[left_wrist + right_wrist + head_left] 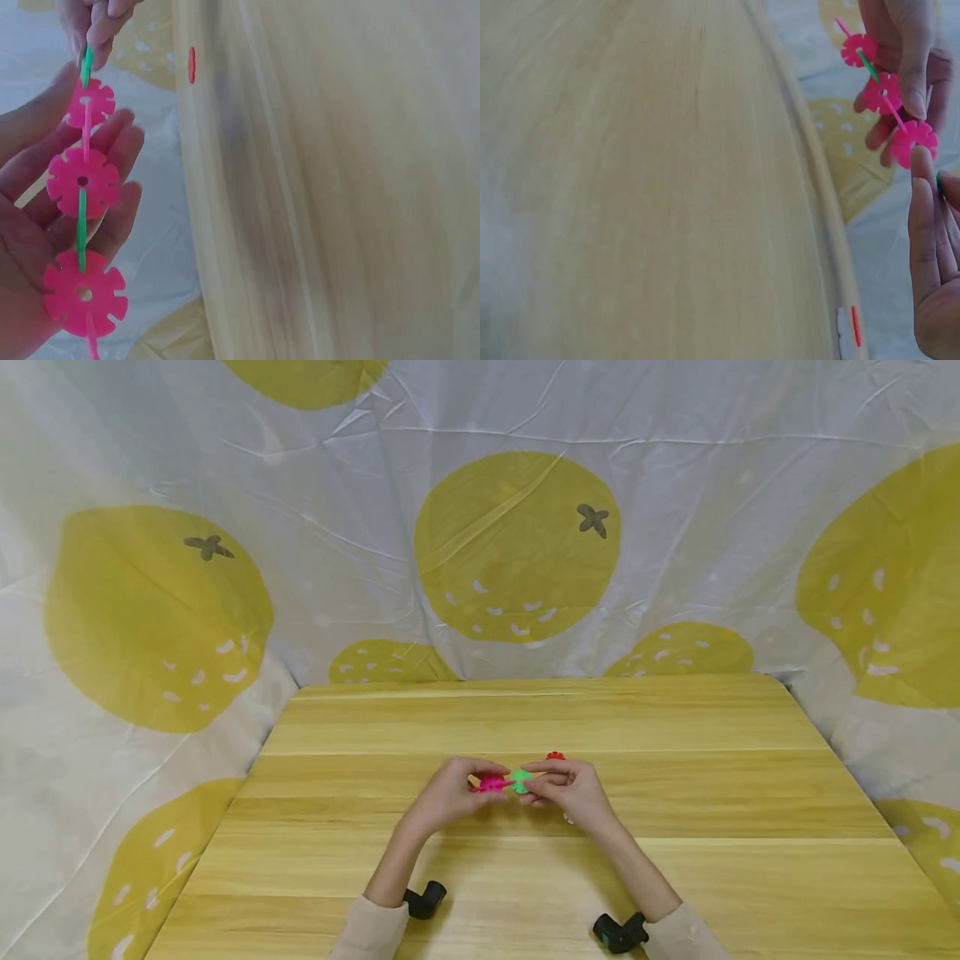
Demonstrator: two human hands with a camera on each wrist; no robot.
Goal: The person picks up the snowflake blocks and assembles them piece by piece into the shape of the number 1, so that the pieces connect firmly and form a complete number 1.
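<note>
My left hand holds a chain of notched plastic discs, pink ones joined edge-on with other pink and green ones. In the left wrist view the chain runs along the palm, a pink disc in front of the fingers and another pink disc nearer the camera. My right hand pinches a green disc between thumb and fingers. This green disc meets the chain's end pink disc. Both hands are close together above the wooden table.
A red disc lies on the table just beyond my right hand. Partly hidden under that hand is a white disc. Black fittings sit at both wrists. Behind the wooden table hangs a lemon-print cloth.
</note>
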